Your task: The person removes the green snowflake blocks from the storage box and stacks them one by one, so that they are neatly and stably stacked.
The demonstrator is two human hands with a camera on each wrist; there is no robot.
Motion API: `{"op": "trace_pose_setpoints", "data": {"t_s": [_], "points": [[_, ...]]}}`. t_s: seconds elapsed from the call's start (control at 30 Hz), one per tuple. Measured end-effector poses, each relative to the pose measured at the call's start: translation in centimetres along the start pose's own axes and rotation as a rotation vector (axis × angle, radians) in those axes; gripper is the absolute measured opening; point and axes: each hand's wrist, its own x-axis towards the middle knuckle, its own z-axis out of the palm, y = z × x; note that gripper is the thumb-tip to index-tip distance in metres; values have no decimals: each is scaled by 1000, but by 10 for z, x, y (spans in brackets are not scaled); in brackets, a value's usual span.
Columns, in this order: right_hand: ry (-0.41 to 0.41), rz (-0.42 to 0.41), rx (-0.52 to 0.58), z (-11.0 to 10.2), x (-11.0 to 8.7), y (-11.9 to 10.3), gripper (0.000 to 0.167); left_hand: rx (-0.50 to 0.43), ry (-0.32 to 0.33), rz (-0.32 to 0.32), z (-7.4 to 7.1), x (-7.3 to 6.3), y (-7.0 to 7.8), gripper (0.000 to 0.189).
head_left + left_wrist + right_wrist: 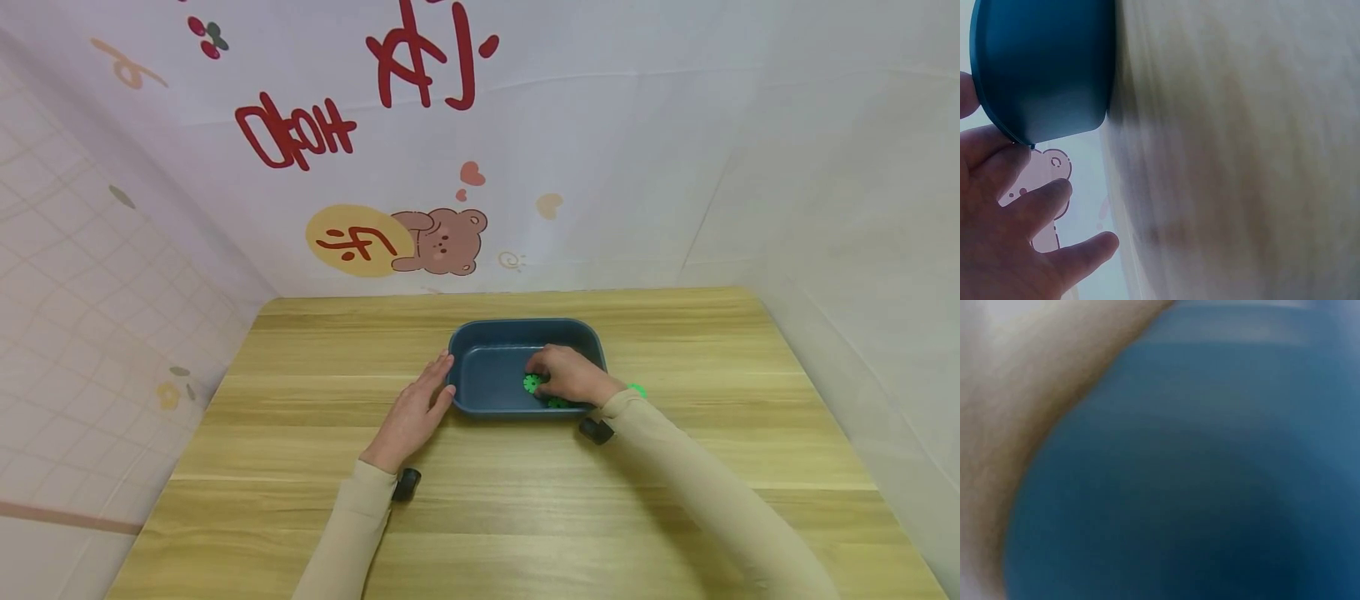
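Note:
A dark blue rectangular basin (480, 379) sits on the wooden table. Reaching over its right end, my right hand (567, 372) pinches a small green notched disc (532, 383) between thumb and fingers, low inside the basin. Another green notched piece (557, 403) lies below that hand, partly covered by it. At the basin's left end, my left hand (411, 413) touches the rim with extended fingers. Up close in the left wrist view, the spread fingers (1041, 203) of that hand lie by the basin's outer wall (1047, 75). Only blue wall and blurred skin fill the right wrist view.
A further green piece (637, 390) shows on the table just right of the basin, beside the right sleeve. White printed cloth (600, 125) hangs behind the table and along both sides. Black wrist cameras (407, 485) sit under the wrists.

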Motion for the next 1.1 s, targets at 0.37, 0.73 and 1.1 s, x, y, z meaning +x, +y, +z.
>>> {"op": "trace_pose_setpoints", "data": {"t_s": [0.37, 0.73, 1.1], "points": [[-6, -37, -25, 2, -2, -1, 25, -10, 6, 39, 0, 0, -2, 56], [-9, -48, -104, 5, -3, -4, 18, -6, 5, 38, 0, -1, -1, 56], [0, -20, -96, 5, -4, -5, 25, -7, 12, 31, 0, 0, -1, 56]]}}
